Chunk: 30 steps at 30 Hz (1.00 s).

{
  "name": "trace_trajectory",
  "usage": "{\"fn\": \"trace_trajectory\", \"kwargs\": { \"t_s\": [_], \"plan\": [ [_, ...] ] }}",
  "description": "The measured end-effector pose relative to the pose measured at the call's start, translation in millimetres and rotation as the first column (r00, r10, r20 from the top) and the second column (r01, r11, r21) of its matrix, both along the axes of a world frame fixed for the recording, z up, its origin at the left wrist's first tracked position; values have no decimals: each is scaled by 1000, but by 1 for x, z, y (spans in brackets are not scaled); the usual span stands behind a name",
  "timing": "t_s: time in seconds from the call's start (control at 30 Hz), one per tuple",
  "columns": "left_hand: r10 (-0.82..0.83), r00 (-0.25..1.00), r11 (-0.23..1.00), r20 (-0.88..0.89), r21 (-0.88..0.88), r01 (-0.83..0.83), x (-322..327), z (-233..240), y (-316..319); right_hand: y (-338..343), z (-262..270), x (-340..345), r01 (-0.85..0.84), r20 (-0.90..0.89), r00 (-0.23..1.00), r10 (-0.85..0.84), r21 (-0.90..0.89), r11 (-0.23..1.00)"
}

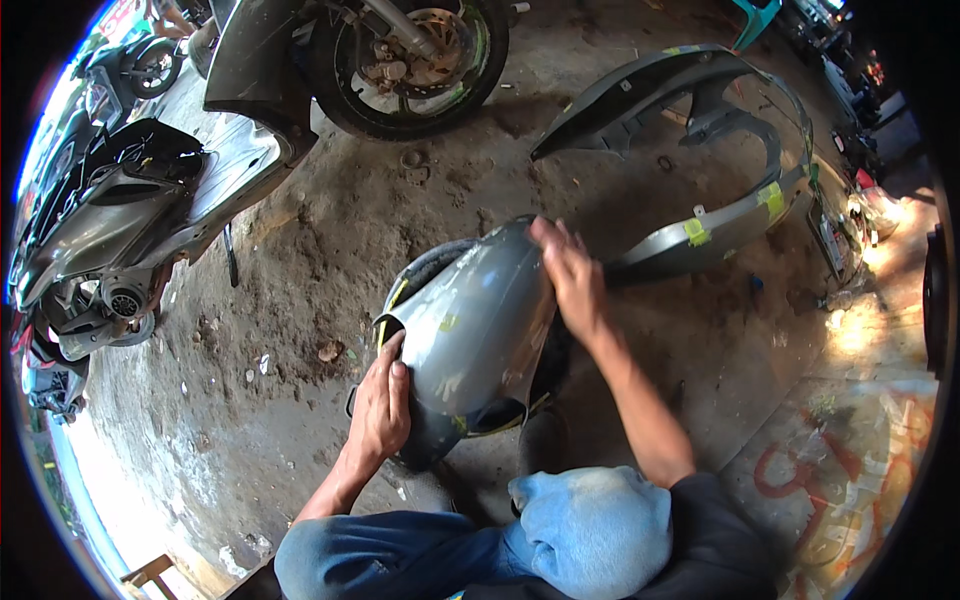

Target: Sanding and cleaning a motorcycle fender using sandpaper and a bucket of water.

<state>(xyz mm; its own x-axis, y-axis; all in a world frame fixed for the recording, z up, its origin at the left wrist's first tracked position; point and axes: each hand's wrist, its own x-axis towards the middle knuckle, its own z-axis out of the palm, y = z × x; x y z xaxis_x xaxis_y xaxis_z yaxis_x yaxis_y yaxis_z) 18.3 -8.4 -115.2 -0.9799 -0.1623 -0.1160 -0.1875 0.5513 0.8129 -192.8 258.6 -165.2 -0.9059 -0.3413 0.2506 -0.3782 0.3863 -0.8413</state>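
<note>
A silver-grey motorcycle body panel (pixel 480 322) lies before me, with bits of yellow-green tape and pale scuffs on its curved face. It rests on a dark rounded support (pixel 427 274), mostly hidden beneath it. My left hand (pixel 382 405) grips the panel's left edge, thumb and fingers along the rim. Slightly blurred, my right hand (pixel 574 277) lies against the upper right edge; whether anything is under its palm cannot be seen. Beyond it, a large curved grey fairing piece (pixel 660 244) with yellow tape lies on the floor.
A motorcycle front wheel (pixel 412 67) with a brake disc stands at the top. A partly stripped scooter (pixel 112 217) is on the left. Rough, dirty concrete floor (pixel 300 300) surrounds me. Teal plastic furniture (pixel 757 22) shows at top right; painted marks (pixel 810 480) cover the lower right floor.
</note>
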Motion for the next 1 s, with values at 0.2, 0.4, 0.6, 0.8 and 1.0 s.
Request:
{"fn": "trace_trajectory", "kwargs": {
  "t_s": [0.2,0.4,0.6,0.8,1.0],
  "plan": [
    [-1,1000,1000,1,11,1,1,6,0,-23,62,95,-396,-250,859,447,228,889],
    [-9,998,1000,-54,7,9,-9,5,9,24,-24,-42,54,125,991,-58,31,998],
    [-11,1000,1000,2,2,11,-1,8,0,-28,68,103,-425,-255,829,498,292,857],
    [-23,999,1000,-32,15,24,-8,7,4,4,13,-34,36,124,992,-40,38,999],
    [3,1000,1000,2,-1,-3,4,12,-2,-32,77,93,-427,-200,852,484,268,863]
  ]
}}
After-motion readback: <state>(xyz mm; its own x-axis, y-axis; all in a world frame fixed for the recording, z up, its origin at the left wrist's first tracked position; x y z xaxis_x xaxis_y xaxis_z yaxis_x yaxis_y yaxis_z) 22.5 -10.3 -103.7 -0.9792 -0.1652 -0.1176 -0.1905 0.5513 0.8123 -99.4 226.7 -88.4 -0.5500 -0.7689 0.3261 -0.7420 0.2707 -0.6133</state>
